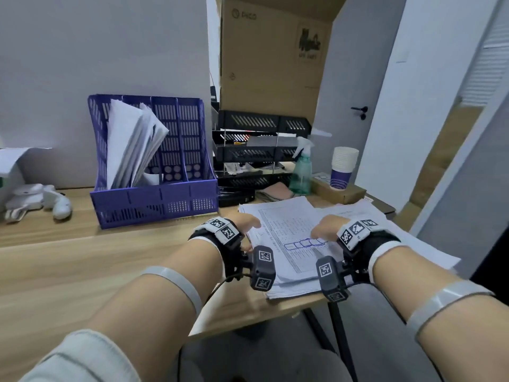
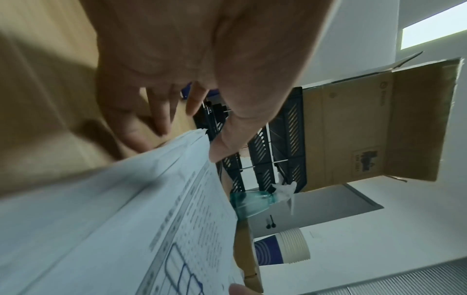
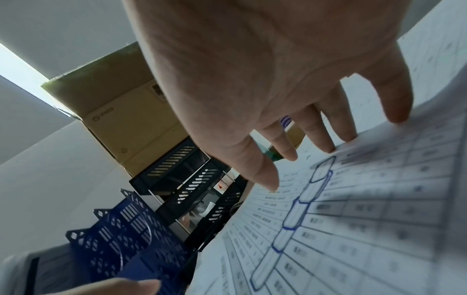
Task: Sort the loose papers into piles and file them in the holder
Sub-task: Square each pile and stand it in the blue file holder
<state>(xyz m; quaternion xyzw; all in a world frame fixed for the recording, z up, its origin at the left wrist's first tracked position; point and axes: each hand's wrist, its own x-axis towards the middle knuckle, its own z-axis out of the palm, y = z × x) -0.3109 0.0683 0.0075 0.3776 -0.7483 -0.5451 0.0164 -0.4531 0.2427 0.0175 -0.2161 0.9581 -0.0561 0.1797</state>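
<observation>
A stack of printed papers (image 1: 292, 216) lies on the wooden desk (image 1: 82, 266) at the right, its top sheet a table with blue pen boxes. My left hand (image 1: 248, 227) is at the stack's left edge. In the left wrist view its straight fingers (image 2: 156, 115) reach down to the desk beside the papers (image 2: 126, 219), with the thumb (image 2: 222, 143) over the top sheet. My right hand (image 1: 325, 227) lies spread on the stack, its fingertips (image 3: 326, 145) touching the top sheet (image 3: 353, 219). The blue file holder (image 1: 165, 199) stands at the back left, with papers (image 1: 129, 144) leaning in its left compartment.
A black stacked letter tray (image 1: 259, 150) stands right of the holder, and a large cardboard box (image 1: 275, 56) rises behind it. A green spray bottle (image 1: 301, 172) and stacked paper cups (image 1: 343, 169) stand behind the papers. White items (image 1: 41, 199) lie far left. The desk's front edge (image 1: 248, 318) is near.
</observation>
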